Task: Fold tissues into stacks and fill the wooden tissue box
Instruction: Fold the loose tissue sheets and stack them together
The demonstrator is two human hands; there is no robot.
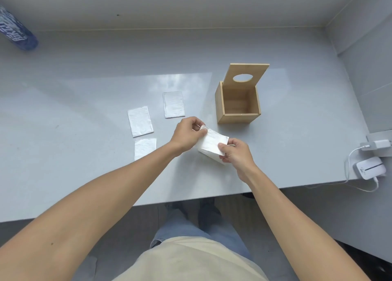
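While three folded tissues (140, 121) lie flat on the counter (84, 89) left of the wooden tissue box (237, 108), I see my left hand (186, 135) and right hand (237, 155) pinching a tissue stack (212, 146) near its front; lid (247, 75) up, nothing visible inside.

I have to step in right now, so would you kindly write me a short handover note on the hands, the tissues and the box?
Left hand and right hand: both pinch one folded tissue stack just above the table.
Wooden tissue box: beyond the hands, lid up, looks empty.
Three folded tissues lie flat to the left.
Done: folding so far. Left: load everything into the box, close lid.
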